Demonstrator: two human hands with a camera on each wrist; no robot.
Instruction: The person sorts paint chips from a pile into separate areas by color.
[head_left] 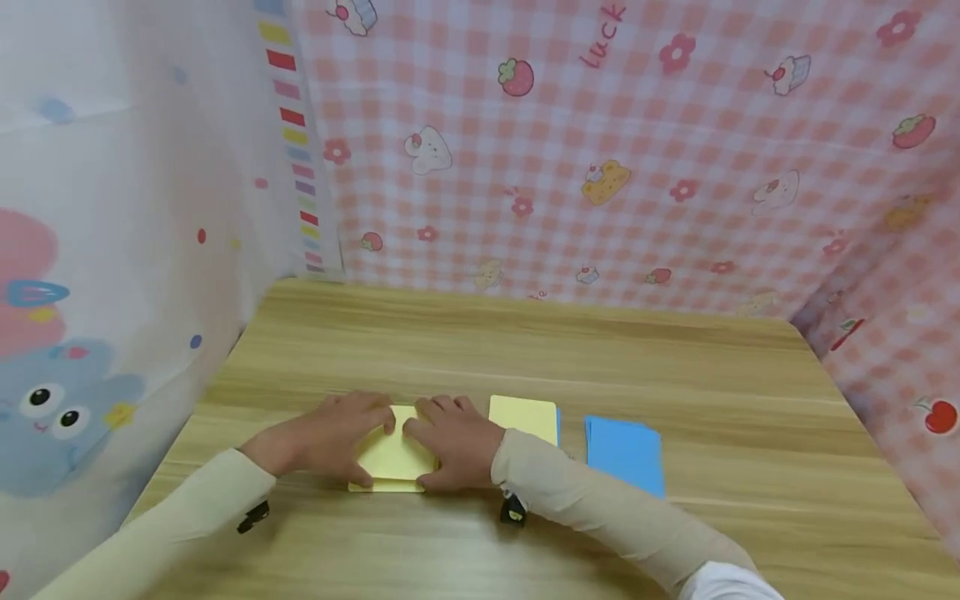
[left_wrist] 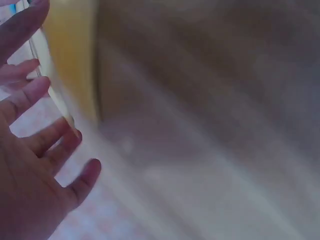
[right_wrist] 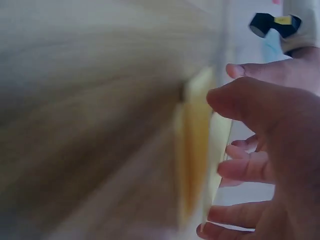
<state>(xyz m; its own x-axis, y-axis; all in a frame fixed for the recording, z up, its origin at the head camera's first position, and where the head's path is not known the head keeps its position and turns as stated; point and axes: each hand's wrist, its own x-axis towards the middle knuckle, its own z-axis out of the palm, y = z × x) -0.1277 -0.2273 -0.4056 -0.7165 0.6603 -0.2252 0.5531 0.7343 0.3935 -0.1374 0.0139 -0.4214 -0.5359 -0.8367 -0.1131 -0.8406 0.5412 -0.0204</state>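
Note:
Yellow cards [head_left: 399, 454] lie between my two hands left of the table's middle, the top one offset so that a strip of a lower card [head_left: 392, 487] shows along the near side. My left hand [head_left: 337, 437] grips the left side, thumb at the near corner and fingers toward the far edge. From the right, my right hand [head_left: 459, 442] holds the opposite side between thumb and fingers. In the right wrist view, yellow card edges [right_wrist: 195, 155] stand slightly apart in layers. The left wrist view shows a pale card edge [left_wrist: 55, 90] along the fingers.
Right of my hands lies another yellow card [head_left: 523, 417] with a blue edge beneath it, partly covered by my right forearm. Farther right is a small pile of blue cards [head_left: 624, 454]. Patterned cloth [head_left: 555, 150] hangs behind the wooden table [head_left: 525, 342] and at both sides.

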